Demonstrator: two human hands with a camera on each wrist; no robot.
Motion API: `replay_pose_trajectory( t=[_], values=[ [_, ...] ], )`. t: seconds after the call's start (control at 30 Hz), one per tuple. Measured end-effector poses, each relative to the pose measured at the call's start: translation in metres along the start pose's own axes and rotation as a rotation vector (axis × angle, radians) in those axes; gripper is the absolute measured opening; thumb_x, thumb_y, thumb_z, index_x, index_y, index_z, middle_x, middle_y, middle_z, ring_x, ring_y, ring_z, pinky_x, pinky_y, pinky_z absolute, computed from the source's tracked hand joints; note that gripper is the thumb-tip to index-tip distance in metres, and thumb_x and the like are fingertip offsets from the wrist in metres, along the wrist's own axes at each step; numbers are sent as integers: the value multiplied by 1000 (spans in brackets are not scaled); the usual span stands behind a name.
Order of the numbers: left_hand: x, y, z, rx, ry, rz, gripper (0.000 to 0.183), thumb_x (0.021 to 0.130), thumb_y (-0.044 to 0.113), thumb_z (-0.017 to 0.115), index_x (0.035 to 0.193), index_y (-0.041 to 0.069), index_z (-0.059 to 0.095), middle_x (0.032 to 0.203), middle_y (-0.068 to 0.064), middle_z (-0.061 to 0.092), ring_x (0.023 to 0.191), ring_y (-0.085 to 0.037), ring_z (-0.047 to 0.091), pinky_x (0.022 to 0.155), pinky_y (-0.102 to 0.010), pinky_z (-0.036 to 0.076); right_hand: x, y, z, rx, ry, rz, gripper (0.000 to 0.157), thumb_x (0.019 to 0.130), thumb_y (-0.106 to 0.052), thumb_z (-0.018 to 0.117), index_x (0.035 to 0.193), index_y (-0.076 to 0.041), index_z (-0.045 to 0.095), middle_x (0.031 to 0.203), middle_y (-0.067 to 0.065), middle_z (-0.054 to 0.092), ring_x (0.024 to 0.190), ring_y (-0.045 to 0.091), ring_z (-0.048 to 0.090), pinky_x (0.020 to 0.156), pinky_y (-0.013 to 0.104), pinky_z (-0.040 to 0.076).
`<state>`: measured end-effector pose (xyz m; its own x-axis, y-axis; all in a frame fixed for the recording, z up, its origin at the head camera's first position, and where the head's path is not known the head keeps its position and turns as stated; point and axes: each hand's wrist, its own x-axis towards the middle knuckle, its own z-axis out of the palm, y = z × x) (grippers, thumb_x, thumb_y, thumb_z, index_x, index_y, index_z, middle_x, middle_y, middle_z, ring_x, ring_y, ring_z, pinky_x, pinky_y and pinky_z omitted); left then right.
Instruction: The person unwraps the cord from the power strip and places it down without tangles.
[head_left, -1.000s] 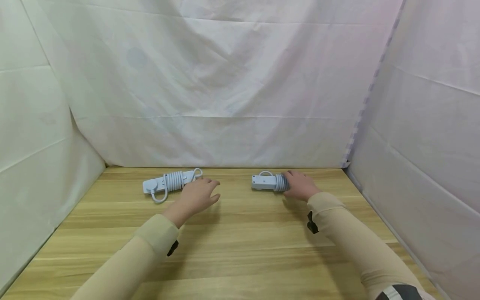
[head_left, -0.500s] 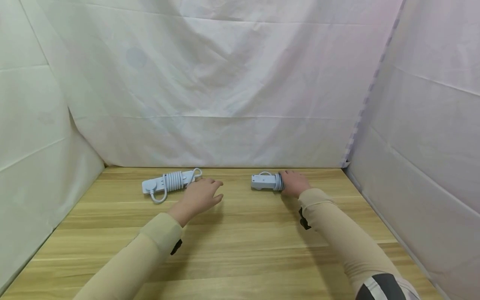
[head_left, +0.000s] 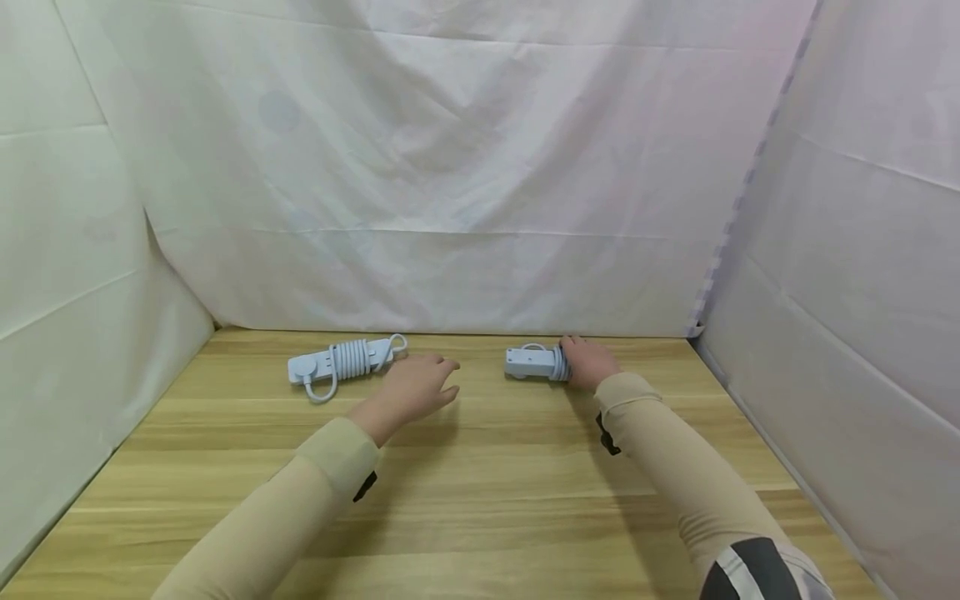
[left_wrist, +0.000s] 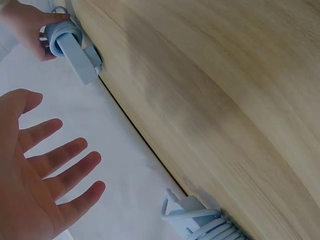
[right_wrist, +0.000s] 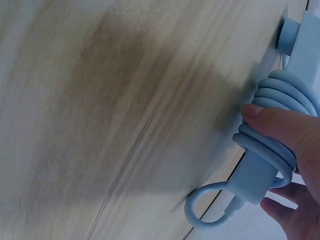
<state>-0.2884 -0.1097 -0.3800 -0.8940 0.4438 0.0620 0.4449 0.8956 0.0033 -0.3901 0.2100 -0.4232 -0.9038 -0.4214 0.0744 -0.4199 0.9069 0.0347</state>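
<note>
Two white power strips, each with its cord wound round its middle, are at the back of the table. My right hand (head_left: 591, 365) grips the right power strip (head_left: 529, 362) across its wound cord. In the right wrist view the thumb (right_wrist: 272, 120) presses on the coils, with the other fingers round the far side. My left hand (head_left: 412, 387), fingers spread and holding nothing, hovers just right of the left power strip (head_left: 348, 361). That strip lies flat and slightly slanted, its plug (head_left: 303, 367) at the left end and a cord loop at the right.
The wood-grain table (head_left: 480, 500) ends at a white cloth backdrop (head_left: 450, 283) close behind the strips. More white cloth hangs as a left wall (head_left: 67, 333) and a right wall (head_left: 832, 317).
My right hand has shifted slightly left along the right power strip, which stays in nearly the same place. My left hand has drifted right, away from the left strip.
</note>
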Motion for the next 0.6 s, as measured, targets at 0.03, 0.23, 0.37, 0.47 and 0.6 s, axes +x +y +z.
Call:
replay_pose_trajectory(
  t=[0.03, 0.23, 0.37, 0.47, 0.6],
  values=[
    [1, 1, 0, -6, -3, 4, 44, 98, 38, 55, 134, 13, 57, 127, -9, 61, 106, -29, 62, 83, -46, 51, 0, 0, -1, 2, -7, -2, 55, 78, -14, 82, 122, 2, 53, 114, 20, 59, 100, 36, 60, 85, 49, 49],
    [7, 7, 3, -50, 5, 32, 43, 98, 35, 56, 134, 11, 57, 126, -9, 61, 110, -29, 60, 92, -44, 47, -2, -2, -10, 50, -61, -3, 52, 79, -17, 82, 119, 0, 55, 112, 18, 62, 100, 34, 61, 85, 48, 49],
    [8, 9, 6, -67, 14, 47, 43, 98, 34, 57, 133, 10, 57, 124, -10, 61, 109, -29, 60, 91, -44, 47, -6, -3, -15, 88, -94, -3, 49, 77, -18, 84, 115, -2, 57, 106, 14, 64, 94, 31, 63, 82, 47, 50],
    [8, 11, 7, -82, 12, 53, 43, 97, 33, 58, 132, 9, 57, 123, -11, 60, 109, -28, 60, 90, -44, 48, -9, -3, -18, 98, -119, -9, 44, 79, -19, 83, 112, -4, 57, 102, 11, 64, 91, 28, 62, 81, 46, 51],
    [8, 12, 7, -90, 9, 46, 42, 98, 32, 59, 133, 9, 57, 124, -11, 60, 111, -28, 59, 90, -44, 48, -12, -3, -21, 123, -131, -29, 40, 81, -24, 82, 109, -7, 58, 98, 8, 64, 87, 24, 62, 78, 45, 51]
  ],
)
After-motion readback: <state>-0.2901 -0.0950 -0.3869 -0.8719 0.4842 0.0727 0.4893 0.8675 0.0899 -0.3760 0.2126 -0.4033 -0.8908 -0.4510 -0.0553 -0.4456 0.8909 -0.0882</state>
